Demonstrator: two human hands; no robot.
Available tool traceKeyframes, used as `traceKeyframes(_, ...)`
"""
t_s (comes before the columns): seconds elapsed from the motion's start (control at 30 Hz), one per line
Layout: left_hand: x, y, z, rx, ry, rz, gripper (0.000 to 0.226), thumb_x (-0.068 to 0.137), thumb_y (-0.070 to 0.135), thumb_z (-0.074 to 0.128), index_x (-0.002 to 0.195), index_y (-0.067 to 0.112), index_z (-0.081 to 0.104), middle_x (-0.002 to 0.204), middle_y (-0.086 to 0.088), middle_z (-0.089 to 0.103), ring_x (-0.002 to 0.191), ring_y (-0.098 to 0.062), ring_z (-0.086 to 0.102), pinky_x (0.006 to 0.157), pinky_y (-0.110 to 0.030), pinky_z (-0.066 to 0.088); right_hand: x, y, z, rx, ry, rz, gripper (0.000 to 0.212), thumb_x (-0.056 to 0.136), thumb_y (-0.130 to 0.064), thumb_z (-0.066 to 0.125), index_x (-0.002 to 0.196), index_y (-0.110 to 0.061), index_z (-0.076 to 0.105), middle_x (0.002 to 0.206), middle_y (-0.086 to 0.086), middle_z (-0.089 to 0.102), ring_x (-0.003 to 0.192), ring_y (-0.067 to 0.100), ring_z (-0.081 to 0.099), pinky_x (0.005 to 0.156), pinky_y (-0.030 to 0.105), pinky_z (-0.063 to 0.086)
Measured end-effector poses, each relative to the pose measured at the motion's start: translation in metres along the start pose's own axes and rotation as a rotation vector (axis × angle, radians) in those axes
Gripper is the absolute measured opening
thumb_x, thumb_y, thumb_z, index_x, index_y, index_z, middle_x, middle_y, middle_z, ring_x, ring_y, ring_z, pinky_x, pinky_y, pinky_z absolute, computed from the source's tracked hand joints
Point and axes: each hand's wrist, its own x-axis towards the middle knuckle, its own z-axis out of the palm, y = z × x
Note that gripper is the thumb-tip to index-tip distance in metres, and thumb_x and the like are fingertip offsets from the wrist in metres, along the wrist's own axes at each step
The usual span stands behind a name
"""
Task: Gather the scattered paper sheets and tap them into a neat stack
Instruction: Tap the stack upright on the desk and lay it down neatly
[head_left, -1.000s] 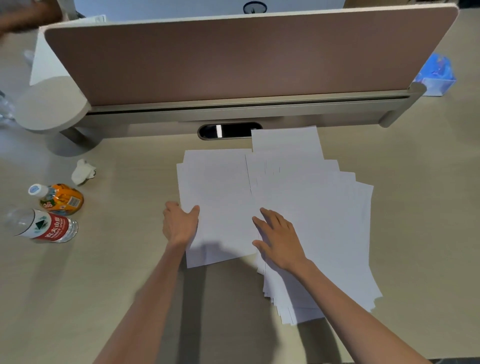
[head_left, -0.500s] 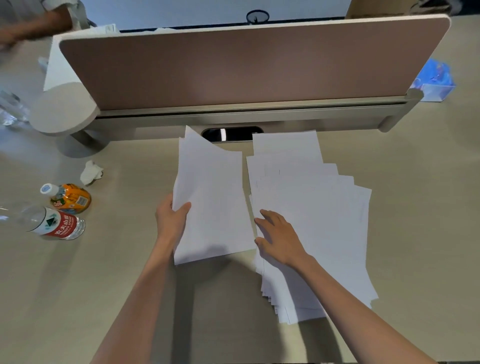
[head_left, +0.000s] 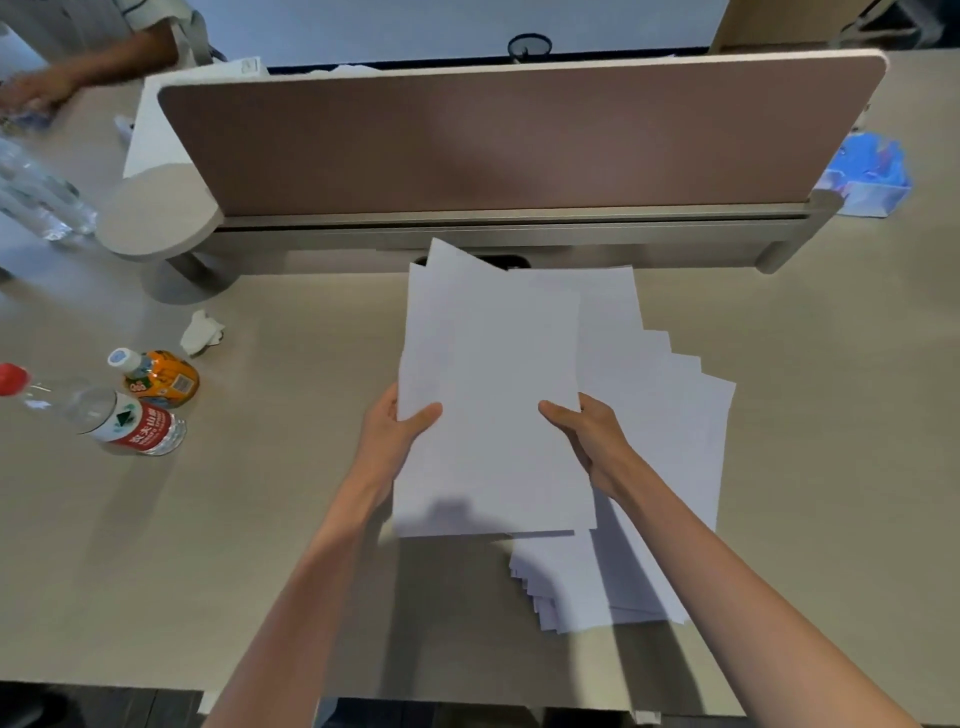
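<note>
Head view, A asks: what is biggest here?

B: The pale bench (head_left: 260, 519), with a brown divider screen (head_left: 519, 135) standing across its far side. After that, the paper.

A: Where is the paper?

B: In two lots. A fanned pile (head_left: 675, 441) lies on the bench right of centre, its edges stepped at the near and right sides. A held batch (head_left: 493, 389) is raised above the bench and overlaps the pile's left part, throwing a shadow below its near edge.

A: And the hands?

B: Both grip the held batch. The left hand (head_left: 395, 431) pinches its left edge and the right hand (head_left: 587, 436) its right edge. Each thumb lies on top, with the fingers hidden underneath.

A: Is the batch square?

B: No, corners poke out at its far edge.

A: Which step is this, then?

B: Gathering, I judge, about midway. One lot is up and the bigger one lies spread.

A: And the next move?

B: Probably to join the two lots, then stand them on edge and tap. Loose sheets slide easily, so it wants a firm two-sided hold.

A: Anything smaller?

B: Far right is a blue box (head_left: 867, 176). At the left a water bottle (head_left: 119, 421) and an orange bottle (head_left: 161, 376) lie on their sides, with a crumpled tissue (head_left: 201, 332) just beyond them, all well apart from the paper.
</note>
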Motion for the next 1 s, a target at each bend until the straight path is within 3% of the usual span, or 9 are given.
traceKeyframes(0.17, -0.008, -0.041, 0.051, 0.032, 0.045, -0.126, 0.024, 0.083, 0.0, 0.07, 0.103, 0.01, 0.063, 0.096, -0.003, 0.073, 0.083, -0.018, 0.072, 0.071, -0.03, 0.058, -0.007, 0.02, -0.055, -0.077, 0.215, 0.0, 0.014, 0.088, 0.001, 0.063, 0.08, -0.011, 0.063, 0.075, -0.009, 0.069, 0.071, 0.007, 0.066, 0.07, 0.016, 0.05)
traceKeyframes(0.23, -0.008, -0.064, 0.07, 0.059, 0.024, -0.171, 0.02, 0.076, 0.004, 0.072, 0.092, 0.012, 0.065, 0.091, -0.007, 0.074, 0.085, -0.028, 0.071, 0.08, -0.041, 0.058, -0.009, 0.029, -0.081, -0.177, 0.316, -0.02, 0.041, 0.085, 0.003, 0.063, 0.06, -0.016, 0.037, 0.053, -0.009, 0.039, 0.052, 0.012, 0.04, 0.058, 0.021, 0.032)
traceKeyframes(0.3, -0.01, -0.08, 0.088, 0.169, 0.013, -0.174, 0.011, 0.075, 0.007, 0.071, 0.078, 0.014, 0.063, 0.079, -0.003, 0.07, 0.074, -0.023, 0.066, 0.074, -0.035, 0.054, -0.012, 0.037, -0.1, -0.35, 0.399, -0.032, 0.049, 0.081, 0.0, 0.065, 0.062, -0.018, 0.023, 0.06, -0.003, 0.02, 0.06, 0.018, 0.021, 0.059, 0.03, 0.016)
traceKeyframes(0.43, -0.026, -0.085, 0.119, 0.513, 0.097, -0.12, 0.033, 0.084, 0.009, 0.065, 0.063, 0.02, 0.041, 0.061, 0.006, 0.039, 0.061, -0.017, 0.037, 0.051, -0.024, 0.029, -0.018, 0.045, -0.128, -0.542, 0.45, -0.011, 0.047, 0.081, -0.004, 0.065, 0.06, -0.017, 0.025, 0.059, 0.0, 0.023, 0.056, 0.017, 0.021, 0.055, 0.03, 0.017)
traceKeyframes(0.57, -0.03, -0.082, 0.132, 0.895, 0.233, -0.134, 0.03, 0.083, 0.03, 0.069, 0.102, 0.013, 0.054, 0.107, -0.007, 0.052, 0.101, -0.029, 0.051, 0.074, -0.035, 0.043, -0.021, 0.046, -0.147, -0.669, 0.641, -0.038, 0.013, 0.081, -0.013, 0.068, 0.091, -0.009, 0.061, 0.101, 0.008, 0.057, 0.086, 0.022, 0.055, 0.071, 0.028, 0.04)
traceKeyframes(0.67, -0.027, -0.079, 0.137, 0.929, 0.32, -0.197, 0.06, 0.08, 0.036, 0.073, 0.121, 0.004, 0.042, 0.127, -0.014, 0.04, 0.117, -0.034, 0.04, 0.081, -0.042, 0.044, -0.018, 0.043, -0.158, -0.676, 0.704, 0.031, 0.047, 0.077, -0.018, 0.073, 0.115, -0.001, 0.052, 0.125, 0.012, 0.042, 0.112, 0.028, 0.047, 0.08, 0.034, 0.044)
traceKeyframes(0.73, -0.022, -0.076, 0.142, 0.881, 0.32, -0.266, 0.066, 0.08, 0.037, 0.072, 0.125, 0.001, 0.04, 0.13, -0.017, 0.04, 0.117, -0.037, 0.041, 0.083, -0.043, 0.042, -0.014, 0.037, -0.158, -0.491, 0.666, 0.135, 0.057, 0.065, -0.023, 0.079, 0.11, 0.0, 0.053, 0.121, 0.013, 0.047, 0.1, 0.03, 0.055, 0.072, 0.034, 0.048)
traceKeyframes(0.83, -0.018, -0.072, 0.152, 0.801, 0.326, -0.376, 0.068, 0.08, 0.038, 0.07, 0.127, -0.001, 0.039, 0.132, -0.019, 0.042, 0.116, -0.041, 0.047, 0.086, -0.043, 0.044, -0.011, 0.02, -0.157, -0.15, 0.624, 0.222, 0.034, 0.072, -0.019, 0.078, 0.092, -0.003, 0.055, 0.088, 0.009, 0.055, 0.07, 0.024, 0.053, 0.05, 0.025, 0.036)
traceKeyframes(1.0, -0.012, -0.068, 0.154, 0.706, 0.316, -0.474, 0.07, 0.079, 0.038, 0.069, 0.128, -0.001, 0.039, 0.132, -0.019, 0.048, 0.116, -0.04, 0.053, 0.088, -0.041, 0.045, -0.002, 0.003, -0.164, -0.143, 0.536, 0.32, 0.034, 0.081, -0.024, 0.075, 0.094, 0.0, 0.055, 0.077, 0.006, 0.053, 0.064, 0.021, 0.049, 0.06, 0.033, 0.04)
